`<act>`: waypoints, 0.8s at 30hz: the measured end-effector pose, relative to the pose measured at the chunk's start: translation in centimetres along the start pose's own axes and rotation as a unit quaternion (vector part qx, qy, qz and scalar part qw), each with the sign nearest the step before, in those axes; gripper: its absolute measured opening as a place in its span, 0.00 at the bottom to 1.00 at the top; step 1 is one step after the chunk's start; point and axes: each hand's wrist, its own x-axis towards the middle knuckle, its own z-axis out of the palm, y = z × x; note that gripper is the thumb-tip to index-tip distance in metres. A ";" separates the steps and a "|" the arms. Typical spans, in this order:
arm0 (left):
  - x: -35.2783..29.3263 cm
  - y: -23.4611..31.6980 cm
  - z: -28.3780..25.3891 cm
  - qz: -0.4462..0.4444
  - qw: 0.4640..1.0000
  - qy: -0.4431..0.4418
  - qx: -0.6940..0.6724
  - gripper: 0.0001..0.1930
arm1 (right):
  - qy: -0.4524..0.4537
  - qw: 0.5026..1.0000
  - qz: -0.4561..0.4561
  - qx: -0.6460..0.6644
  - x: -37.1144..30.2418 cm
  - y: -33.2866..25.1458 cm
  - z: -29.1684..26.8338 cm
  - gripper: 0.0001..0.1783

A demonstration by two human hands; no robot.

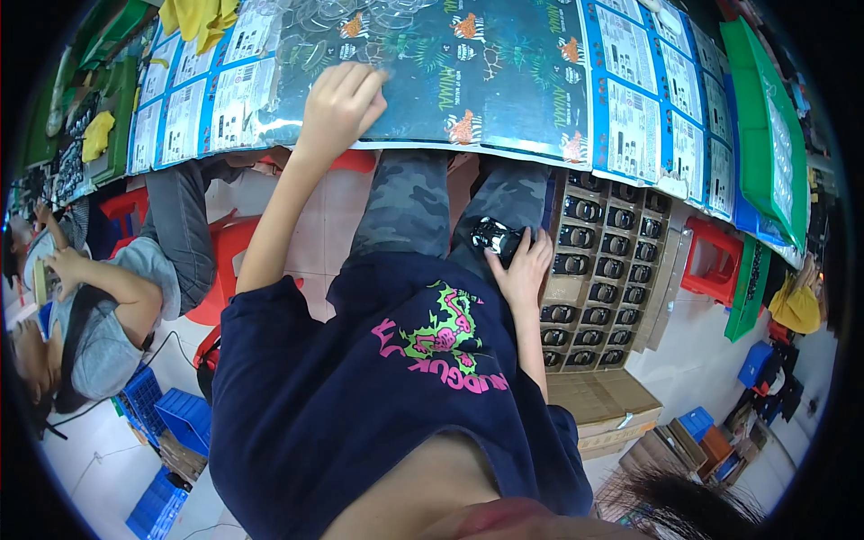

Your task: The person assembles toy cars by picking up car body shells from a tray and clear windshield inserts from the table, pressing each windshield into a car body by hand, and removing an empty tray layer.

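A black toy car (pixel 494 236) rests on my right thigh, and my right hand (pixel 524 270) is closed round its side. My left hand (pixel 344 106) is over the table's near edge with its fingers curled together. Whatever those fingers hold, if anything, is too small or blurred to make out. Under that hand lies a dark teal printed sheet (pixel 504 90) with orange animal pictures. Beyond it, a loose pile of clear plastic pieces (pixel 315 25) is spread at the table's far side.
Right of my legs, a divided cardboard box (pixel 551 290) holds rows of black toy cars; a closed carton (pixel 598 396) is nearer. Green trays (pixel 751 117) line the table's right end. A yellow cloth (pixel 200 22) lies far left. A seated person (pixel 117 301) works at left near red stools.
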 end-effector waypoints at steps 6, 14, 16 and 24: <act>-1.9 1.6 -0.5 -0.034 0.991 -0.033 -0.126 0.10 | 0.041 0.989 -0.099 0.103 -0.1 2.2 1.6 0.37; -2.2 2.8 -0.8 -0.023 0.985 -0.007 -0.171 0.14 | 0.037 0.939 -0.020 0.342 -0.2 1.2 -0.7 0.30; -2.0 4.9 -1.3 -0.011 0.977 0.015 -0.211 0.15 | -0.009 0.813 0.046 0.580 -0.8 -0.9 -2.8 0.27; -2.6 16.9 -5.5 0.201 0.930 0.060 -0.300 0.13 | -0.128 0.476 0.100 0.864 -0.1 -5.8 -9.9 0.38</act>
